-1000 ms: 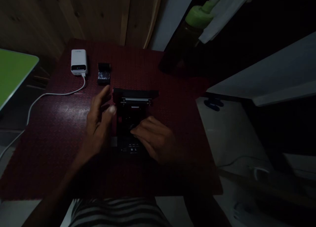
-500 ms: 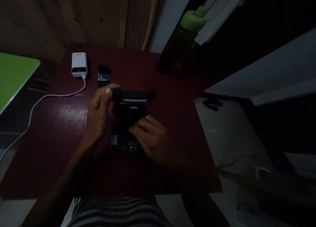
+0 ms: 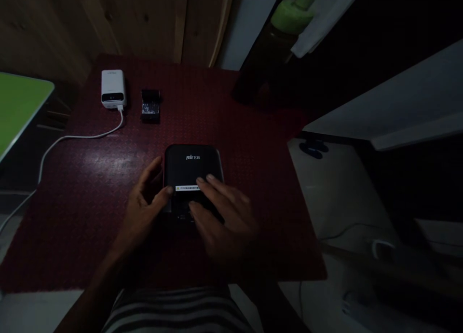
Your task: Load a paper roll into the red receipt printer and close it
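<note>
A black box-shaped label printer with white lettering and a warning strip on its lid lies on the red table, its lid down. At its left edge is my left hand, thumb and fingers apart, the thumb tip touching the lid's side. My right hand lies across the printer's right front part with fingers stretched over the lid and the strip's right end. It covers part of the front button panel.
Behind stand a white power bank with a white cable and a small black roll with a shiny strip. A green-capped bottle is at the back right. A green tabletop borders the left.
The printer's lid, raised before, has come down and hides the inside. My left hand has moved down from the lid's upper left corner; my right hand has shifted from inside onto the lid.
</note>
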Motion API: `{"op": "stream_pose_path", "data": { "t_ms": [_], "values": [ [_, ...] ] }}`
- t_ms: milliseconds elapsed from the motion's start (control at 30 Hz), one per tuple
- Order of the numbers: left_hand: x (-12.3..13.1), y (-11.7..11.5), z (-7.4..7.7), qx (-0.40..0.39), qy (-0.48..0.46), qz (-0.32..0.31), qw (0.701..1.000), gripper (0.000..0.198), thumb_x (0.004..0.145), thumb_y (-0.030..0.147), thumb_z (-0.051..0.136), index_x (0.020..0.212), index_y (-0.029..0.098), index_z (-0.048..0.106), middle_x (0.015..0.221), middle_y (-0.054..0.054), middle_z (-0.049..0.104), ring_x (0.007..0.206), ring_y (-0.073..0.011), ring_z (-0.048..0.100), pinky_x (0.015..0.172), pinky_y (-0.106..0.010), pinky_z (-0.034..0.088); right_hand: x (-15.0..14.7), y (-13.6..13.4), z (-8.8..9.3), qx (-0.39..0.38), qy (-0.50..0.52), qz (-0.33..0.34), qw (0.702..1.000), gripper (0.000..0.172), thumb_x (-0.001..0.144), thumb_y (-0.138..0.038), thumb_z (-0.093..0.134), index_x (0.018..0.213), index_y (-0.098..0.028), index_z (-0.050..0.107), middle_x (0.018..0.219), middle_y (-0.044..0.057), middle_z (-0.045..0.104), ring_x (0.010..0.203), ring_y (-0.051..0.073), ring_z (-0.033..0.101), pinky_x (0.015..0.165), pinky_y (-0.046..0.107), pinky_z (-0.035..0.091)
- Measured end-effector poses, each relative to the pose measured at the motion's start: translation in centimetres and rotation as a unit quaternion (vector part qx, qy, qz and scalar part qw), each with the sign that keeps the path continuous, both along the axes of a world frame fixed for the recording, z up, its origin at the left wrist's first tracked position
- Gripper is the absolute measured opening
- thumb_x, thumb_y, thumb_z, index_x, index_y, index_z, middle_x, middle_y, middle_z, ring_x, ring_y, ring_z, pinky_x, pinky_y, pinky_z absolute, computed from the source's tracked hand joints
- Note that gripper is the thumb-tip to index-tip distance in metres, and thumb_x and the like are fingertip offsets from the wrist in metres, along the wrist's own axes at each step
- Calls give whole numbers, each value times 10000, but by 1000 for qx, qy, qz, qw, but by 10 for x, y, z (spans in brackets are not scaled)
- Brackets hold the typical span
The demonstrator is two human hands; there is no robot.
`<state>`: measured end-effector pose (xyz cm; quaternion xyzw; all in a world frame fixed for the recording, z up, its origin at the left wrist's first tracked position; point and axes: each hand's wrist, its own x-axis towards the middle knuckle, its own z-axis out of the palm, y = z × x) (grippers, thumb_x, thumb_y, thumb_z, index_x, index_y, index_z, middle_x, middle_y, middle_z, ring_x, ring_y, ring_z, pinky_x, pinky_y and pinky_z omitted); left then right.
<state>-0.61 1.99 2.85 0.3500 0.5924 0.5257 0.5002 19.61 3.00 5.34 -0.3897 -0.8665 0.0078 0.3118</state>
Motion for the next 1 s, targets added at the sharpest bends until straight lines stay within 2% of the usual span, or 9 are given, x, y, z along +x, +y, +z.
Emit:
{"op": "stream_pose_path", "data": {
  "t_ms": [200,367,533,600,667,800,900,1000],
  "values": [
    [1,0,2,0,9,-9,1000,698,988,495,834,1621,279,637,1690,-97,646,1576,-363,605,1245,-475,572,2,3,2,-55,3,29,998,208,1118,-145,625,1197,-172,816,1397,123,847,1374,258,783,1177,442,613],
    [0,0,4,4,28,-14,1000,720,984,504,834,1628,255,630,1694,-111,639,1574,-369,603,1276,-497,542,-3,6,3,-58,25,24,998,215,1133,-168,609,1174,-163,820,1317,117,877,1281,259,831,1132,448,650],
    [-1,-7,-1,-11,-40,14,999,671,958,502,855,1573,289,694,1637,-97,694,1534,-388,641,1255,-536,559,2,5,1,-62,62,36,995,214,1128,-145,617,1233,-167,802,1316,120,877,1295,252,826,1143,447,654],
    [-3,-13,-4,0,-60,13,998,627,963,495,843,1548,306,723,1644,-84,689,1557,-392,618,1274,-536,541,8,1,-1,-82,92,16,992,247,1127,-142,615,1315,-176,772,1362,119,862,1331,247,807,1169,457,640],
    [-4,-19,-5,3,-55,2,998,623,966,451,840,1565,333,717,1651,-74,684,1561,-391,614,1261,-522,554,16,-3,-4,-96,126,-32,987,280,1121,-158,629,1368,-212,749,1387,99,854,1330,243,804,1170,471,637],
    [-4,-24,0,-15,-11,-3,1000,656,962,412,846,1596,358,688,1656,-71,680,1550,-389,627,1158,-475,634,31,-8,-13,-90,169,-122,974,245,1103,-186,656,1306,-265,769,1273,47,887,1181,230,849,1067,438,677],
    [-2,-23,5,-19,14,-8,1000,636,970,419,836,1586,344,694,1684,-78,655,1576,-401,601,1118,-463,660,37,-7,-20,-90,170,-140,971,207,1095,-192,667,1252,-254,786,1221,42,895,1121,218,857,1034,399,684],
    [1,-23,9,-19,25,-6,999,610,991,398,805,1587,342,689,1687,-72,652,1552,-376,630,1131,-444,651,38,-4,-24,-98,167,-144,970,201,1097,-196,662,1233,-254,799,1215,38,898,1112,211,861,1051,392,678]
  ]
}}
